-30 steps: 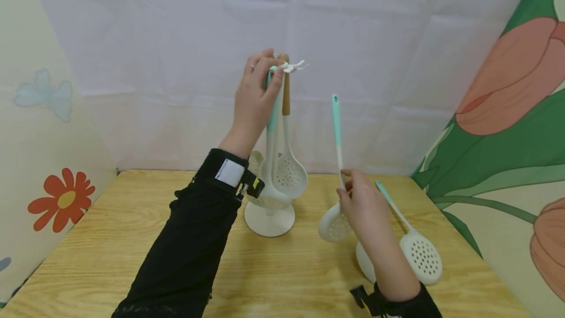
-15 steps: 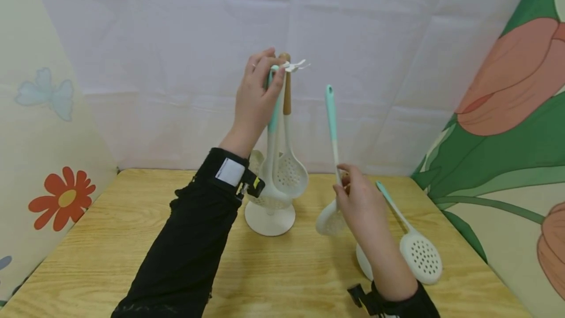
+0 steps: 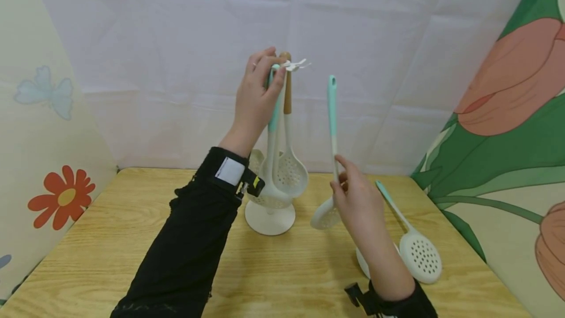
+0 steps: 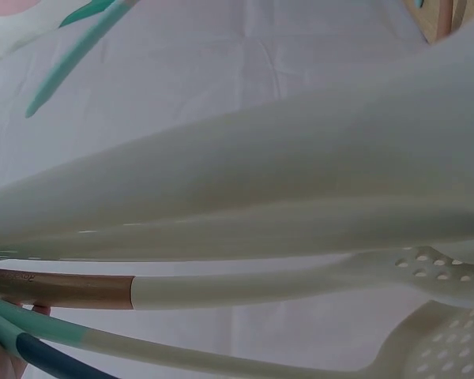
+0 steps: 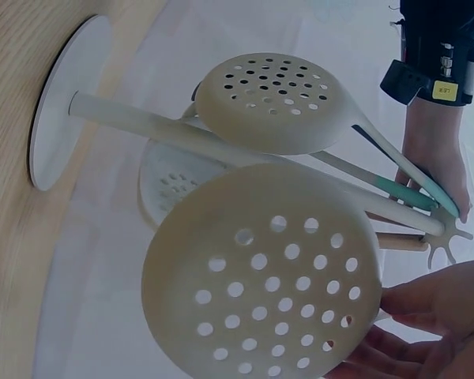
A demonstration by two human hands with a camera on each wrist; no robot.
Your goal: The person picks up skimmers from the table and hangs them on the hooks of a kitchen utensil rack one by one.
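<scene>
My right hand point(image 3: 359, 205) pinched the white neck of a skimmer point(image 3: 332, 126), fingers curled round it, holding it nearly upright with the mint handle end above the grip and the perforated bowl just below it, clear of the table point(image 3: 110, 239). My left hand point(image 3: 255, 99) was curled round the mint handle of a ladle point(image 3: 270, 161) up at the hooks of the stand point(image 3: 269, 217), well to the left of and higher than the right grip.

The stand carried what hung from its top: the ladle I gripped and a wood-handled skimmer point(image 3: 289, 173) beside it, bowls down near the round base. Below and right of the right grip, another skimmer point(image 3: 417, 254) lay on the table, with a white piece partly hidden behind my forearm.

The right wrist view showed me the held bowl's holes point(image 5: 261, 276) from below, fingertips point(image 5: 426, 316) at its edge, the stand's base point(image 5: 63, 110) side-on and my left hand point(image 5: 434, 170) at the hooks. The left wrist view showed only blurred white and wood handles point(image 4: 63, 288) close up; I could not tell the grip there.
</scene>
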